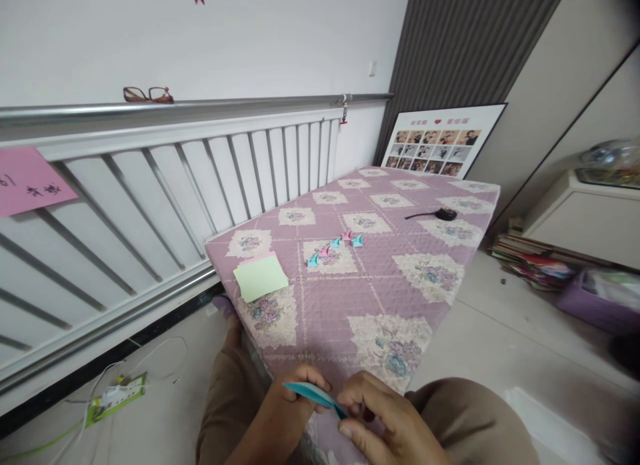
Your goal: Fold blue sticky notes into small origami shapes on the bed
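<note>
A folded piece of blue paper [311, 391] is held between my two hands at the near end of the table. My left hand [287, 401] grips its left part, thumb and fingers closed on it. At its right end, my right hand [377, 408] pinches the paper between thumb and bent fingers. Farther up the cloth lies a loose row of several small folded paper pieces, one of them a blue piece [357, 240] and another a pink piece [347, 235]. A stack of light green paper sheets [261, 277], with pink showing beneath, rests left of them.
A floral purple tablecloth [325, 305] covers the table. Near its right edge is a black object with a strap [446, 214]. A white radiator [240, 165] runs along the left, with glasses [149, 95] on the pipe above. A power strip [117, 398] lies on the floor.
</note>
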Action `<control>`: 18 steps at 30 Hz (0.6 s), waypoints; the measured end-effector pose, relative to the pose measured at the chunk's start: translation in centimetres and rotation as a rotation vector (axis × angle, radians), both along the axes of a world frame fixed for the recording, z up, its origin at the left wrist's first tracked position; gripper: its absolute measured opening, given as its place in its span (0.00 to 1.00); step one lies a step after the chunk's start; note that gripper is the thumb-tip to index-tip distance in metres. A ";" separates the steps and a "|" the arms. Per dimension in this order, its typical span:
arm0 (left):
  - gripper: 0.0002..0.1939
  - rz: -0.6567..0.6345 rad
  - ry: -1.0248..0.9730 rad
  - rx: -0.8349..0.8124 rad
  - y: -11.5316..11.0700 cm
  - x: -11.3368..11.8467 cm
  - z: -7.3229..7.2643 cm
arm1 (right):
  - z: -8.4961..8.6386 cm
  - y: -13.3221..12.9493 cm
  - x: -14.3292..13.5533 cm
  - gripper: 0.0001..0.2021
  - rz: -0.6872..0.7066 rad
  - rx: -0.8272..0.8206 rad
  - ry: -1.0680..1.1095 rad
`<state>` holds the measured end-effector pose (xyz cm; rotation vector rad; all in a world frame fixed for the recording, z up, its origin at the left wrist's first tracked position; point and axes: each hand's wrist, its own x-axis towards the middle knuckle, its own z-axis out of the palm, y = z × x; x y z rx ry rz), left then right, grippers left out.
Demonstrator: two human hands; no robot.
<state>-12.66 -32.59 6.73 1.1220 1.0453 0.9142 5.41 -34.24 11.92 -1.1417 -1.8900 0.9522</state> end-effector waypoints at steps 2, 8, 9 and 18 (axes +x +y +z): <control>0.04 0.001 -0.001 0.015 0.0 0.0 0.0 | -0.1 -0.1 0.1 0.01 0.004 -0.029 0.010; 0.06 -0.032 -0.011 -0.007 0.0 -0.2 -0.3 | -0.8 0.2 0.4 0.03 0.023 -0.114 0.032; 0.06 -0.040 -0.014 -0.015 0.0 -0.2 -0.2 | -0.9 0.2 0.5 0.04 0.021 -0.145 0.043; 0.08 -0.107 -0.111 -0.085 -0.2 0.0 -0.2 | -2.0 0.1 0.7 0.08 -0.034 -0.276 0.107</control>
